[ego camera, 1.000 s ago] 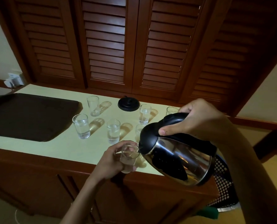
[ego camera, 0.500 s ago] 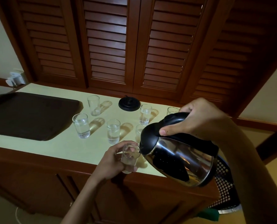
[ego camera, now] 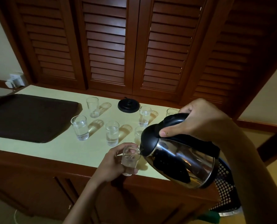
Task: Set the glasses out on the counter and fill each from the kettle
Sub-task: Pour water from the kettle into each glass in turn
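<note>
My right hand (ego camera: 197,120) grips the black handle of a steel kettle (ego camera: 181,160), tilted with its spout over a small glass (ego camera: 130,159). My left hand (ego camera: 113,162) holds that glass at the counter's (ego camera: 53,147) front edge; water runs into it. Several more glasses stand on the pale counter: a filled one (ego camera: 80,127) near the tray, another with water (ego camera: 112,133), an empty one (ego camera: 92,106) at the back, one with water (ego camera: 144,115) by the kettle base. Two more glasses are partly hidden behind the kettle.
A dark brown tray (ego camera: 26,117) lies on the counter's left. The black round kettle base (ego camera: 128,106) sits at the back. Louvred wooden doors (ego camera: 134,46) rise behind. A black perforated basket (ego camera: 226,191) stands on the floor to the right of the counter.
The kettle stays tilted over the held glass, and the water in that glass has risen a little. Both hands keep their places.
</note>
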